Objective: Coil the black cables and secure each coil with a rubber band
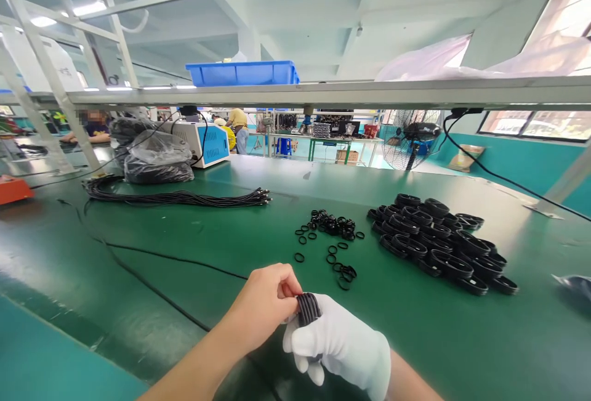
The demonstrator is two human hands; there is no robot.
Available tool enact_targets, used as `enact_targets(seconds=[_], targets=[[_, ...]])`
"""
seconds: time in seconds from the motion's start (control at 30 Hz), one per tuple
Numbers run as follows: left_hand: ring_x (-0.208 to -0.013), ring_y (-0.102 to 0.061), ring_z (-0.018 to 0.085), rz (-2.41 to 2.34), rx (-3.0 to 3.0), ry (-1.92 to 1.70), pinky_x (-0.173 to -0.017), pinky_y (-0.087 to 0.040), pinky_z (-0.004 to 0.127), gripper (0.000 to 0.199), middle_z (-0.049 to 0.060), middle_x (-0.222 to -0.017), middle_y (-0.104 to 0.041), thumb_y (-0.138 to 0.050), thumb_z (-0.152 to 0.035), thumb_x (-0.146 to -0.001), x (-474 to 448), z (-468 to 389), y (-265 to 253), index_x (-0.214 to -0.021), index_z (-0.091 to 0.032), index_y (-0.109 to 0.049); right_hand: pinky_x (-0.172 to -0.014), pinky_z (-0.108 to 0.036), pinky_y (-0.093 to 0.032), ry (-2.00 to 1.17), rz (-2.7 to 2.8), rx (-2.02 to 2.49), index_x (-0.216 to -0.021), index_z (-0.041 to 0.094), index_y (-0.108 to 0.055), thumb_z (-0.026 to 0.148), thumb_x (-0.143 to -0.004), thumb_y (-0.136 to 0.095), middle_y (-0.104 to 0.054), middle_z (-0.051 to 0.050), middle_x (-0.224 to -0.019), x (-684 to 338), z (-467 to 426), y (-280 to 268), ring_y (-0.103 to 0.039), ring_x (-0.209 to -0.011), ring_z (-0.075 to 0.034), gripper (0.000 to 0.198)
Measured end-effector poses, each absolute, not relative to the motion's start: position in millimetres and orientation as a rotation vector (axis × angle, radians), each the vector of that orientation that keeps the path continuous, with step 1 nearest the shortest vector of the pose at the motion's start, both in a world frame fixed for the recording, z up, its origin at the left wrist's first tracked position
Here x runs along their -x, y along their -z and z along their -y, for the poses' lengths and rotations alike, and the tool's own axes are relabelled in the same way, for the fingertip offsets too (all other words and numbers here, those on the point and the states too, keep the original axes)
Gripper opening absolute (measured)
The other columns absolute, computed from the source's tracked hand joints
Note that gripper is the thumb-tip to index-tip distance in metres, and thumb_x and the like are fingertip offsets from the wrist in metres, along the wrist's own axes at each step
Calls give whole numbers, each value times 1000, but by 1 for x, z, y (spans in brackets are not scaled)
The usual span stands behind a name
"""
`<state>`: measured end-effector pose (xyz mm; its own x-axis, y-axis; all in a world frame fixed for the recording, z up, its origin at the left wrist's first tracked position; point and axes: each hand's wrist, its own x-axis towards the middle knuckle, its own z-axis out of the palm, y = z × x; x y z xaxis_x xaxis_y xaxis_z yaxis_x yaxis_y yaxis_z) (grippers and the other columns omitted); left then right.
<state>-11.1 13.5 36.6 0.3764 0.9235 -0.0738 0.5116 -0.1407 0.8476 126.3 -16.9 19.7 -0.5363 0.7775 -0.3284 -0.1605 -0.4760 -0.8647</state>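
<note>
My right hand, in a white glove, is wrapped around a coiled black cable low in the middle of the head view. Its turns lie side by side and bulge above the glove. My bare left hand pinches at the left side of this coil, thumb and fingers bent together. What lies right between its fingertips is hidden. Beyond my hands, small black rings lie in a loose heap, with several scattered closer. To the right is a pile of coiled black cables.
A bundle of long straight black cables lies at the left of the green table. Behind it stand a plastic-wrapped bag and a blue-white machine. A loose cord crosses the table. Overhead, a shelf carries a blue bin.
</note>
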Motion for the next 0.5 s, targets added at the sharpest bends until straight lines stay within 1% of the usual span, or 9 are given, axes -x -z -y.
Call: enact_targets(seconds=[0.07, 0.13, 0.2, 0.27, 0.33, 0.37, 0.43, 0.5], targets=[[-55, -48, 10, -1252, -1866, -566, -48, -35, 20, 2, -5, -59, -52, -54, -18, -66, 9, -19, -42, -65, -19, -54, -29, -15, -34, -2029, 1074, 995, -59, 13, -54, 13, -48, -62, -51, 3, -42, -129, 15, -20, -47, -32, -8, 14], [-56, -49, 10, -1205, -1924, -474, -48, -35, 19, 2, -5, -59, -54, -54, -19, -67, 11, -29, -48, -67, -19, -56, -28, -15, -32, -2003, 1080, 1025, -57, 13, -53, 13, -50, -61, -49, 3, -40, -132, 13, -18, -45, -31, -7, 11], [-57, -53, 11, -1141, -1952, -374, -50, -39, 20, 5, -5, -59, -57, -57, -21, -68, 15, -46, -53, -71, -19, -60, -28, -16, -31, -1976, 1029, 1034, -60, 13, -54, 16, -53, -60, -51, 2, -43, -134, 11, -13, -45, -32, -8, 10], [-60, -58, 12, -1144, -1973, -332, -54, -44, 22, 11, -4, -63, -60, -56, -25, -72, 18, -69, -52, -78, -18, -61, -32, -18, -35, -1955, 915, 984, -68, 14, -54, 20, -54, -63, -57, -1, -52, -137, 8, -7, -51, -39, -11, 18], [-63, -60, 13, -1230, -2010, -347, -60, -48, 25, 14, -2, -70, -61, -51, -27, -79, 16, -91, -43, -84, -17, -60, -39, -20, -37, -1957, 782, 879, -74, 15, -51, 25, -55, -68, -59, -2, -59, -140, 4, -2, -56, -48, -13, 27], [-65, -60, 13, -1281, -2036, -356, -63, -49, 27, 15, -1, -74, -61, -50, -27, -82, 13, -100, -35, -86, -16, -59, -42, -20, -36, -1970, 728, 819, -74, 16, -50, 27, -55, -70, -58, -2, -61, -142, 2, 0, -55, -50, -13, 30], [-71, -60, 14, -1360, -2093, -350, -68, -50, 32, 16, 2, -83, -62, -52, -27, -85, 4, -113, -17, -91, -14, -58, -44, -19, -31, -2009, 657, 713, -71, 16, -46, 29, -56, -73, -57, -1, -61, -144, -1, 4, -50, -49, -9, 33], [-83, -60, 16, -1400, -2137, -329, -75, -50, 36, 20, 4, -97, -61, -53, -30, -87, -7, -118, 1, -100, -15, -58, -43, -18, -26, -2030, 638, 675, -69, 16, -43, 29, -58, -73, -56, -1, -63, -146, -2, 5, -44, -47, -6, 34]])
